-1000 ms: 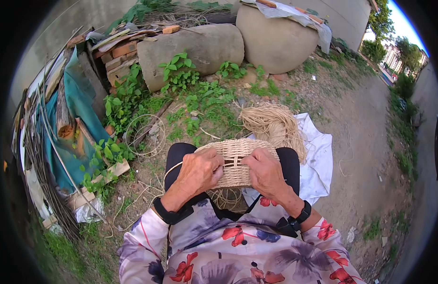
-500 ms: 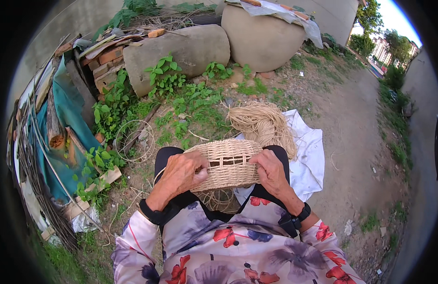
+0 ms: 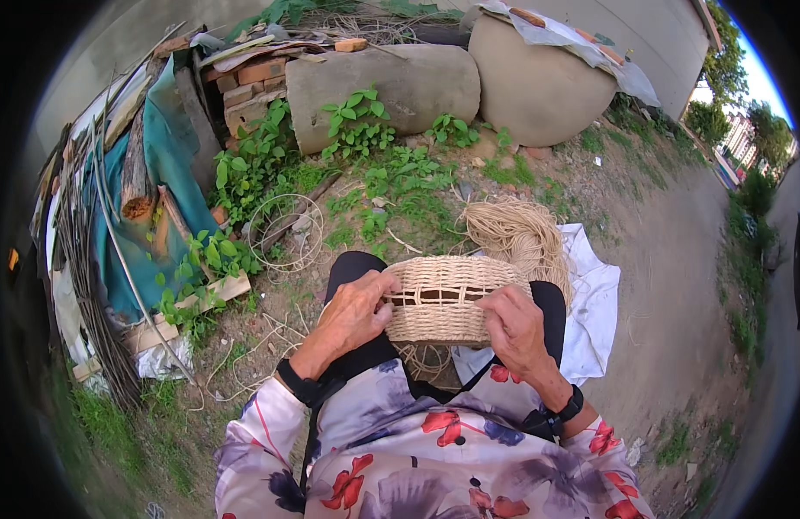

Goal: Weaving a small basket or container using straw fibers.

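Observation:
A tan woven basket [image 3: 443,298] rests on my lap, its side turned up and a dark gap showing between the rows. My left hand [image 3: 352,316] grips its left end, fingers curled over the weave. My right hand [image 3: 514,329] holds the right end, thumb pressed on the rim. Loose strands hang under the basket. A bundle of pale straw cord [image 3: 514,233] lies just beyond it on a white cloth [image 3: 594,307].
Bare dirt ground stretches to the right. Green weeds [image 3: 374,173] grow ahead. Two large rounded stones [image 3: 538,86] stand at the back. At left lie bricks [image 3: 257,78], a teal tarp [image 3: 162,164], planks and a coil of wire [image 3: 283,229].
The basket has been turned in my hands, and a dark gap in the weave now faces up. Both hands stay on its ends.

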A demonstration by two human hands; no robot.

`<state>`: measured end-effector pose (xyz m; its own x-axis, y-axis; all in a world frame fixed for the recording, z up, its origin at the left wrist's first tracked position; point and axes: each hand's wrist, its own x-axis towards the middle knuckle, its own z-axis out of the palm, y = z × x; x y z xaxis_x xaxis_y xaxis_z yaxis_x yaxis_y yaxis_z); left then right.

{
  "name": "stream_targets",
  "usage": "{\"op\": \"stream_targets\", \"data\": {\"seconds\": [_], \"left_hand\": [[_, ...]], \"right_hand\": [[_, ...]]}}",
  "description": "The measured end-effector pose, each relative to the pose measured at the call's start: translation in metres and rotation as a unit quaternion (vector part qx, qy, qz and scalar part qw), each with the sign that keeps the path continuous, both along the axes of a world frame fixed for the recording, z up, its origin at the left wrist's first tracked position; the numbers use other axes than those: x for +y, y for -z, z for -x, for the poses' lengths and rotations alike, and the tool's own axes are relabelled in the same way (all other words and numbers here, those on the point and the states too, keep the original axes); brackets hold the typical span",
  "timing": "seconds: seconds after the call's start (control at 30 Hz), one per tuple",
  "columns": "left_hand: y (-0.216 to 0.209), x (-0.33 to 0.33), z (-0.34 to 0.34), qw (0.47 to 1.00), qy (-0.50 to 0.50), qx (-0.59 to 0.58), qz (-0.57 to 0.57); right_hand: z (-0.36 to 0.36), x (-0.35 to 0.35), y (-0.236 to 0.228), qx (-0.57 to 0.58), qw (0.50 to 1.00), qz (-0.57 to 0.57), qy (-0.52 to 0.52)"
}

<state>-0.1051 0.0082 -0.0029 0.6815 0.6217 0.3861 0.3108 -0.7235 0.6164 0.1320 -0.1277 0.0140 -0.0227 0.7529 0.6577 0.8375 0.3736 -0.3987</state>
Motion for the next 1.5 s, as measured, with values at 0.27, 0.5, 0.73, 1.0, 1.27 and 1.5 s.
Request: {"op": "stream_targets", "data": {"seconds": [0.27, 0.5, 0.73, 1.0, 1.27, 1.5], "left_hand": [[0.013, 0.006, 0.004, 0.992, 0.024, -0.014, -0.123], [0.019, 0.015, 0.001, 0.984, 0.042, 0.105, -0.138], [0.026, 0.045, 0.009, 0.949, 0.185, 0.087, 0.241], [0.010, 0.006, 0.006, 0.929, 0.020, 0.021, 0.370], [0.019, -0.002, -0.023, 0.796, 0.077, -0.145, 0.582], [0.009, -0.015, -0.101, 0.873, 0.137, 0.050, 0.466]], "right_hand": [[0.028, 0.031, -0.011, -0.073, 0.996, 0.002, -0.053], [0.032, 0.046, -0.005, -0.149, 0.987, 0.003, -0.056], [0.042, 0.043, -0.015, -0.206, 0.976, 0.055, -0.045], [-0.011, 0.032, -0.005, 0.042, 0.996, -0.034, 0.069], [-0.032, 0.046, 0.023, 0.035, 0.991, 0.012, 0.125], [-0.092, 0.034, 0.098, 0.091, 0.979, 0.101, 0.152]]}}
